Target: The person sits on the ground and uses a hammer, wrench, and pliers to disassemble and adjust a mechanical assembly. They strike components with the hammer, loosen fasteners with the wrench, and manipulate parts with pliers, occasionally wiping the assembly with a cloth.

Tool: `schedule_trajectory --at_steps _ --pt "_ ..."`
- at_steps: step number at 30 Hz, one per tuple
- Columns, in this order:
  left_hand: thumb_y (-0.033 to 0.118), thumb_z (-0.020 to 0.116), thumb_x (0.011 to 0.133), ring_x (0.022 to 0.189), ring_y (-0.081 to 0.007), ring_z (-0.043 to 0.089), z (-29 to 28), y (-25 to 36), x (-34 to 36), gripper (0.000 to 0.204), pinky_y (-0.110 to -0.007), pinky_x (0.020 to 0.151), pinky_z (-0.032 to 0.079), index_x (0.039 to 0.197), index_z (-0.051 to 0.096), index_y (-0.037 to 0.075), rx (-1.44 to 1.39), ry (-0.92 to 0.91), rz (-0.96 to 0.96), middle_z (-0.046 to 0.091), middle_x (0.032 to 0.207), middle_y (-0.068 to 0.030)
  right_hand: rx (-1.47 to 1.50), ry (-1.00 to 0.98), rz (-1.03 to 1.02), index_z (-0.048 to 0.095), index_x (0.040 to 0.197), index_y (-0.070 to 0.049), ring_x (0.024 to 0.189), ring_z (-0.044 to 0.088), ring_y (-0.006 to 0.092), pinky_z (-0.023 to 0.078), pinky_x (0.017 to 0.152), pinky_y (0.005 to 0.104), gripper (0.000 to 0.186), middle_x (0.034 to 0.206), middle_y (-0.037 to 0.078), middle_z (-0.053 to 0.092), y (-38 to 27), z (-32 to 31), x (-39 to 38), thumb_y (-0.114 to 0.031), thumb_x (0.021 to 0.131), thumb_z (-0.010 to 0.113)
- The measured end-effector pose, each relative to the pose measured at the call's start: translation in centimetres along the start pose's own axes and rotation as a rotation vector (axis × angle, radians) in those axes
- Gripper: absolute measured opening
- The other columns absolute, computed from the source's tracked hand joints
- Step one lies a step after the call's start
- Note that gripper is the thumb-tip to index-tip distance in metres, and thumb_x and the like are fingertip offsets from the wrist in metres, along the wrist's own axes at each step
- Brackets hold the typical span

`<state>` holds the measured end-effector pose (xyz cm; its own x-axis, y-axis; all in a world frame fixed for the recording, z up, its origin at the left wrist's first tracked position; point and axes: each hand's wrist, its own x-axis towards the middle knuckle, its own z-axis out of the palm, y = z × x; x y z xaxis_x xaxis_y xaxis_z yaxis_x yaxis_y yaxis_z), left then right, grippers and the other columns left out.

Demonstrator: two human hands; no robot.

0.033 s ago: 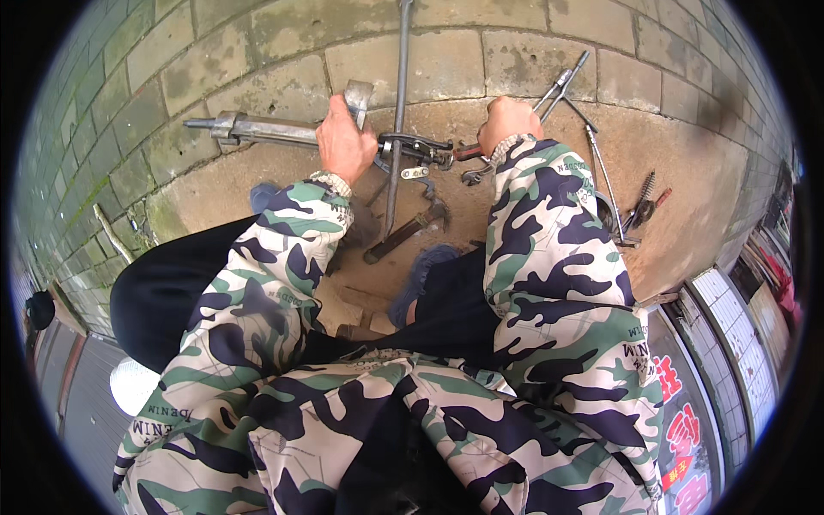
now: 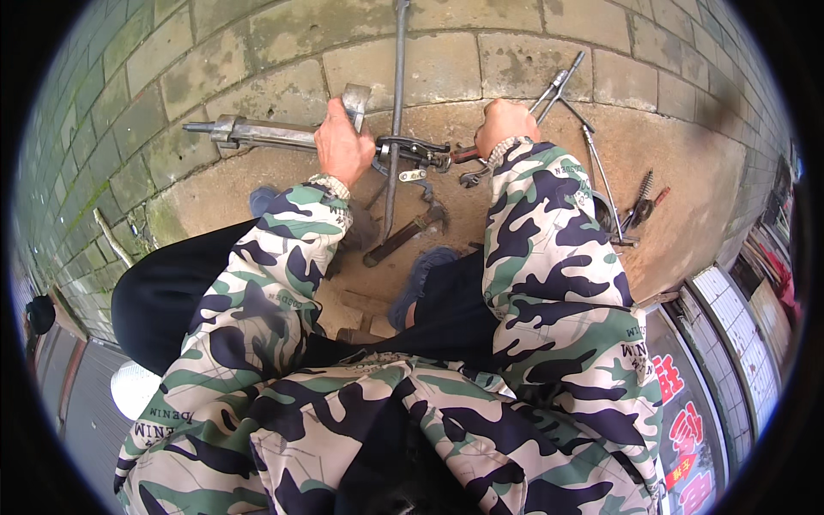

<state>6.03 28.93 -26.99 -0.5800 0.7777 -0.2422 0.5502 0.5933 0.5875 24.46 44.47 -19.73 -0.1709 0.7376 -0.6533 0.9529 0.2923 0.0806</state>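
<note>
My left hand (image 2: 343, 146) is closed round a long metal tube assembly (image 2: 275, 133), which lies sideways with a thinner shaft at its left end. A curved metal bracket (image 2: 355, 99) rises beside my fingers. To the right, my right hand (image 2: 508, 129) is a fist on a red-handled tool (image 2: 464, 154); the rest of its grip is hidden. That tool points left toward a dark metal joint (image 2: 416, 148) at the tube's right end. A long grey bar (image 2: 398, 90) crosses the joint from far to near. Just below the red handle lies an open-ended wrench (image 2: 472, 178).
A hammer-like tool (image 2: 402, 240) lies between my feet. Toward the right are a Y-shaped socket wrench (image 2: 556, 83), a thin rod (image 2: 601, 180) and a coil spring (image 2: 645, 186) among small tools. Stone paving (image 2: 412, 64) runs along the far side.
</note>
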Motion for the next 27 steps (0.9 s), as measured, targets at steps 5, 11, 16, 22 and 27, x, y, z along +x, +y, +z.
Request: schedule_trajectory --at_steps 5,11,16,22,27 --pt "0.006 0.066 0.075 0.088 -0.0497 0.061 -0.2 0.2 -0.7 0.042 -0.053 0.079 0.048 0.110 0.046 -0.003 0.001 -0.007 -0.025 0.064 0.091 -0.0302 0.013 0.027 -0.007 0.074 0.096 -0.009 0.095 0.069 0.0388 0.056 0.084 0.0448 0.021 0.099 0.023 0.070 -0.4 0.0 -0.1 -0.012 0.077 0.067" --pt "0.006 0.066 0.075 0.089 -0.0499 0.061 -0.3 0.3 -0.3 0.042 -0.053 0.080 0.048 0.111 0.046 -0.003 0.003 0.013 -0.035 0.064 0.093 -0.0304 0.044 0.079 -0.066 0.074 0.089 -0.003 0.092 0.069 0.0389 0.056 0.082 0.0436 0.018 0.091 0.025 0.070 -0.2 0.6 3.3 -0.009 0.073 0.069" --pt "0.007 0.066 0.076 0.089 -0.0500 0.062 -0.2 0.3 -0.7 0.044 -0.053 0.080 0.048 0.116 0.047 -0.002 0.004 0.025 -0.024 0.064 0.094 -0.0301 0.098 0.115 -0.038 0.074 0.090 -0.003 0.093 0.069 0.0395 0.056 0.083 0.0443 0.018 0.092 0.025 0.070 -0.4 0.1 1.8 -0.007 0.074 0.066" --pt "0.007 0.065 0.079 0.088 -0.0506 0.062 -0.6 0.8 0.0 0.042 -0.054 0.081 0.048 0.115 0.046 -0.006 0.056 -0.013 -0.051 0.064 0.089 -0.0316 0.156 0.246 -0.083 0.072 0.088 0.000 0.090 0.069 0.0414 0.056 0.080 0.0458 0.017 0.090 0.026 0.069 0.1 0.8 1.5 -0.007 0.074 0.066" --pt "0.009 0.066 0.080 0.089 -0.0506 0.063 -0.4 0.5 0.4 0.041 -0.054 0.082 0.048 0.113 0.047 -0.007 0.070 -0.030 -0.011 0.064 0.090 -0.0331 0.246 0.369 -0.097 0.072 0.088 0.000 0.088 0.069 0.0424 0.056 0.080 0.0461 0.018 0.087 0.028 0.069 0.4 1.4 0.7 -0.011 0.074 0.067"
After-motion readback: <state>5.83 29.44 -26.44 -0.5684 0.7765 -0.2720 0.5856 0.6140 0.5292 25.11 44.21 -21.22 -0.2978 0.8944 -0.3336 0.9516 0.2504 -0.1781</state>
